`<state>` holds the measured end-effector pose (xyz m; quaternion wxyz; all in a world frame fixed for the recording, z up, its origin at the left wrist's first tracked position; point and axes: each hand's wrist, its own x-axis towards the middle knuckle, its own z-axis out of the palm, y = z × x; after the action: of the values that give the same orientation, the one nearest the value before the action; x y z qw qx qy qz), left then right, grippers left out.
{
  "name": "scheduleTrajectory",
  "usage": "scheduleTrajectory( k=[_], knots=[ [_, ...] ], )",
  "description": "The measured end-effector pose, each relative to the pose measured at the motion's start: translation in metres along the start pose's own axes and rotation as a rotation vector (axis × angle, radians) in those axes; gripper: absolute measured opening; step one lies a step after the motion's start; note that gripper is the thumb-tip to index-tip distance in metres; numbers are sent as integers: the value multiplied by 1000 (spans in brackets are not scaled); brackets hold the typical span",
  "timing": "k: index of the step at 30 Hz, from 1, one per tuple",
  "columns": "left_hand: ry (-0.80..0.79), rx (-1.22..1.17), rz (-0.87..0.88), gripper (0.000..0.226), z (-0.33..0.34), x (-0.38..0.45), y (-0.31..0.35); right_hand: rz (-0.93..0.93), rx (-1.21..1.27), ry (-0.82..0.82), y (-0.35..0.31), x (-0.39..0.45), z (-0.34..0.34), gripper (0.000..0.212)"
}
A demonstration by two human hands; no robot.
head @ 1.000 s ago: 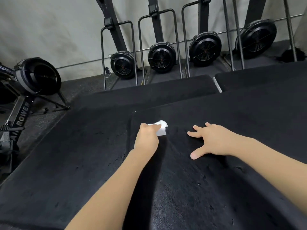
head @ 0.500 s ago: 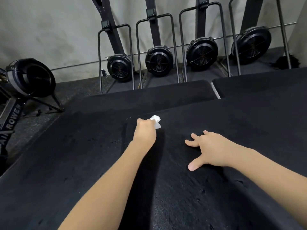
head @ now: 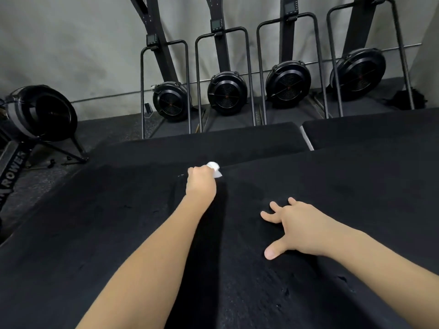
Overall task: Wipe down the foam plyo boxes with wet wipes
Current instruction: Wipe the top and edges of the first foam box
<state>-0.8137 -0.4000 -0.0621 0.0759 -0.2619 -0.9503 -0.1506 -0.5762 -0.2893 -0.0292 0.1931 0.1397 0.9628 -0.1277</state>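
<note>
A large black foam plyo box [head: 320,186] fills the lower right of the head view, its top scuffed and pitted. My left hand [head: 200,185] grips a bunched white wet wipe [head: 215,168] and presses it on the box's far left corner. Most of the wipe is hidden under my fingers. My right hand [head: 294,224] rests flat on the box top with fingers spread, a little nearer to me and to the right. A lower black box [head: 71,233] lies to the left, and two more black boxes [head: 237,141] sit behind.
Several upright ski machines with black fan wheels [head: 226,92] and metal frames line the grey wall behind the boxes. A rower with a black flywheel [head: 41,112] stands on the floor at the left. A narrow gap [head: 307,138] separates the two rear boxes.
My left hand slid the wipe forward along the box top to its far edge. My right hand stayed flat on the box, shifting only slightly nearer in view.
</note>
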Motion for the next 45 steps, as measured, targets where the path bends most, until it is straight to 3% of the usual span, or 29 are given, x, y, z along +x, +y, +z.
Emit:
scheduleTrajectory(
  k=[3,5,8,10,15,18,20,23,26,28,31,34,37,41,45],
  knots=[
    [20,3,-35,30,4,7,28,3,23,5,0,0,-2,100],
    [-15,40,49,35,17,10,53,6,20,10,0,2,-3,102],
    [-219,16,221,44,25,-1,88,1,10,9,1,1,-2,101],
    [-255,27,282,55,28,5,87,-5,4,12,2,1,-1,101],
    [-136,73,50,45,24,34,51,-15,2,9,3,3,2,101],
    [-119,40,57,35,23,28,71,-22,16,21,5,3,2,101],
    [-147,5,147,40,27,20,92,-27,12,26,6,3,3,101],
    [-313,-116,437,57,26,-2,113,-41,12,39,8,5,5,101],
    [-383,-211,627,60,29,-12,100,-44,-1,33,9,7,8,103],
    [-333,-178,619,63,26,-7,73,-46,-4,33,9,7,9,103],
    [-194,-91,442,69,15,2,31,-49,-16,40,10,7,8,102],
    [-129,-54,273,57,14,-5,26,-46,-23,44,9,6,7,101],
    [-199,-208,422,59,17,-33,57,-53,15,85,8,2,7,99],
    [-393,-274,633,31,19,-61,68,-75,-6,220,13,-17,18,81],
    [-280,-156,496,60,13,-45,27,-83,-108,365,21,-46,34,60]
  ],
)
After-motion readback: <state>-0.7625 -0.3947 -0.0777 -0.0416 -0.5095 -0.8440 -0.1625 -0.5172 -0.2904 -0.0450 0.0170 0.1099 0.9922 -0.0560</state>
